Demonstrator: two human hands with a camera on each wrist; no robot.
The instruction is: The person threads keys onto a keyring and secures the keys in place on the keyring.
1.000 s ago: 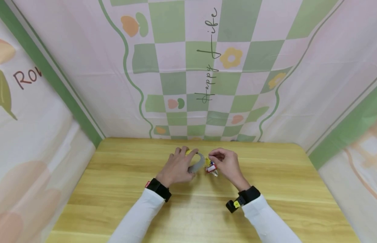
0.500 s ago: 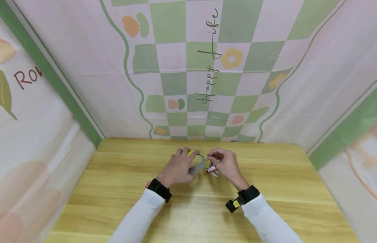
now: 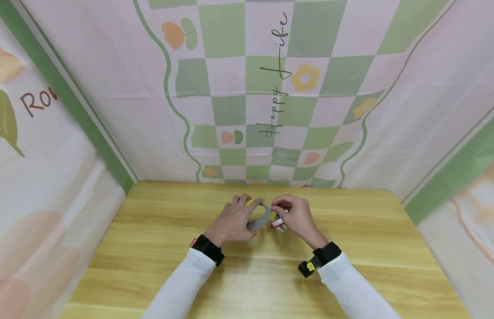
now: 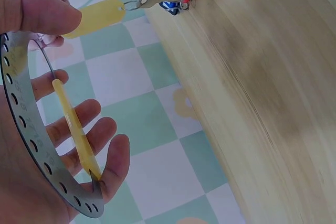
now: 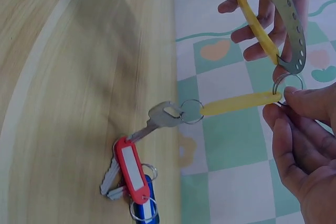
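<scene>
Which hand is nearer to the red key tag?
Right. The right hand is just right of the red key tag; the left hand lies farther off, to its left.

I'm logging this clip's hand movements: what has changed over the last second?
Slightly: in the head view, the left hand with its curved metal tool and the right hand have drawn closer. Both grips stayed: left on the tool, right on the yellow-tagged key bunch.
</scene>
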